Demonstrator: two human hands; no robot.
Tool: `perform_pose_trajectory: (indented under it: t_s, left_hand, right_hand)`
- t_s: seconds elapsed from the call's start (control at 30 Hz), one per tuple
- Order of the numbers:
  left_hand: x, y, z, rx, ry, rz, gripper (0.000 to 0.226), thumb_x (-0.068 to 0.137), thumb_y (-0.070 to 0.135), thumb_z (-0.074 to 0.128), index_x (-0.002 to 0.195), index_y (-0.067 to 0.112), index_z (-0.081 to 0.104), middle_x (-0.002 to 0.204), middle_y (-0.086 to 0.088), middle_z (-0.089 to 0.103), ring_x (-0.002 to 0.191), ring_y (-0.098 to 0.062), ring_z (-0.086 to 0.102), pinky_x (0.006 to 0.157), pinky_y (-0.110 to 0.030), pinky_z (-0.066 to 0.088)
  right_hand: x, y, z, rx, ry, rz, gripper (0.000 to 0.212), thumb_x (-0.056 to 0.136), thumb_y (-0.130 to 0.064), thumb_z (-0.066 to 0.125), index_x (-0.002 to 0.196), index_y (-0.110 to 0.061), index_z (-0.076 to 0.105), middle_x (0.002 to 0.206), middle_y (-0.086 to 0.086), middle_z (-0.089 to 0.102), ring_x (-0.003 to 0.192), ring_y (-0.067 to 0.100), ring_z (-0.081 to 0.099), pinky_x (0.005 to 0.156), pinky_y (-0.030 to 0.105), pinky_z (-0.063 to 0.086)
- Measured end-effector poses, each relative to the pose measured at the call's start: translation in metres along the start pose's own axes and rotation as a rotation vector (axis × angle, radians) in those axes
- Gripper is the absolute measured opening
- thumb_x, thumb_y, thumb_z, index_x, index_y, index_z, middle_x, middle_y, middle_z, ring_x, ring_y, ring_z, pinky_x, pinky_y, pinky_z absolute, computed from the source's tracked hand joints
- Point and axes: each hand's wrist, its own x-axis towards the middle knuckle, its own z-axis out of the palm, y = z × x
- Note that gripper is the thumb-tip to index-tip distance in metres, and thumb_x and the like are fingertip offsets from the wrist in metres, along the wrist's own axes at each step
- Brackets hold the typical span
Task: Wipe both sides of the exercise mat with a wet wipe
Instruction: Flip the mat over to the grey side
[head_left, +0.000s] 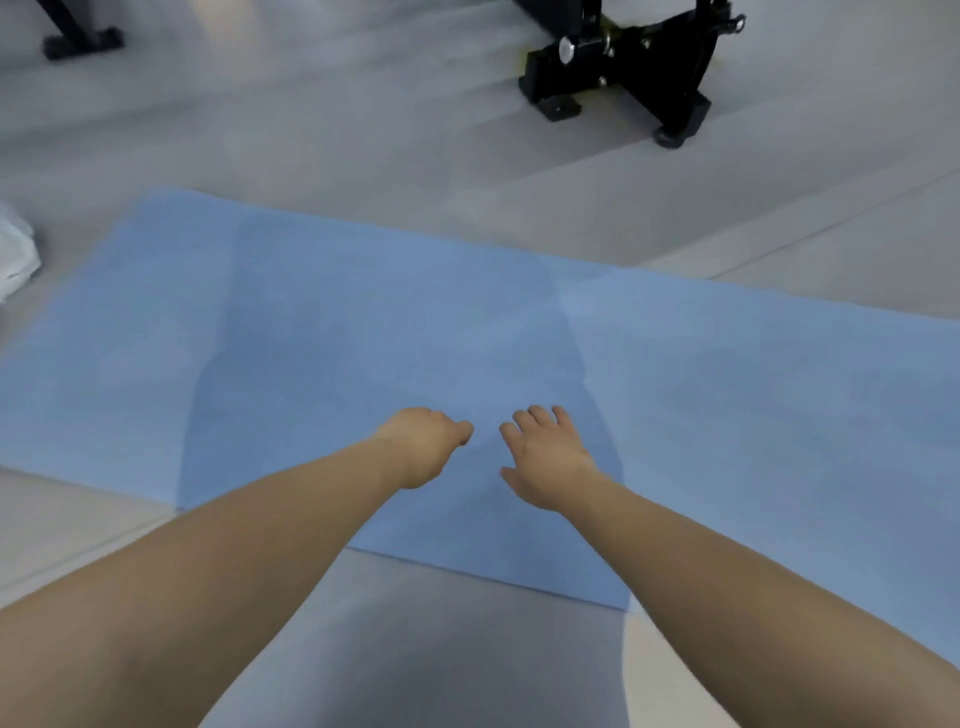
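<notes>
Two bare hands over one blue exercise mat, which lies flat on the pale grey floor, spread wide to both sides. Left hand: fingers curled under, over the mat's middle; whether it holds anything cannot be told. Right hand: fingers straight and spread, palm down on or just above the mat, holding nothing. Wet wipe: none seen in either hand; a crumpled white item sits on the floor just beside the mat's far left end and may be the wipe or its pack.

Step, as judged: fetching a wipe, or flattening the mat first. Done well, press with a flat palm, run long overlapping strokes end to end, then flip. Black machine base stands well beyond the mat.

Writing, brands, labels: none readable.
</notes>
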Motion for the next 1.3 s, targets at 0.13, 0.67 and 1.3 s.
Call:
perform_pose_trajectory:
  t_s: [0.13, 0.67, 1.3]
  left_hand:
    - [0.005, -0.018, 0.027, 0.06, 0.024, 0.055, 0.043, 0.1, 0.047, 0.05, 0.133, 0.019, 0.046, 0.126, -0.008, 0.059, 0.112, -0.032, 0.059, 0.087, -0.039, 0.046]
    - [0.011, 0.001, 0.109, 0.216, -0.041, 0.213, 0.124, 0.072, 0.064, 0.077, 0.159, 0.018, 0.003, 0.161, -0.028, 0.0, 0.12, -0.04, 0.055, 0.103, -0.043, 0.042]
    - [-0.011, 0.008, 0.066, 0.308, 0.06, 0.56, 0.036, 0.09, 0.029, 0.048, 0.122, 0.013, 0.045, 0.102, -0.019, 0.067, 0.093, -0.042, 0.063, 0.07, -0.041, 0.04]
  right_hand:
    - [0.003, -0.015, 0.02, -0.032, -0.069, -0.019, 0.077, 0.092, -0.062, 0.041, 0.151, -0.016, 0.02, 0.156, 0.011, 0.02, 0.145, 0.034, 0.012, 0.117, 0.056, 0.007]
    - [-0.033, -0.053, 0.088, 0.015, -0.344, 0.119, 0.117, 0.076, -0.083, 0.047, 0.155, -0.018, -0.009, 0.16, 0.013, -0.018, 0.145, 0.047, -0.003, 0.115, 0.063, 0.006]
    - [-0.044, -0.044, 0.048, 0.114, -0.344, -0.093, 0.057, 0.09, -0.037, 0.047, 0.141, -0.017, 0.031, 0.135, 0.015, 0.04, 0.111, 0.039, 0.05, 0.094, 0.045, 0.043]
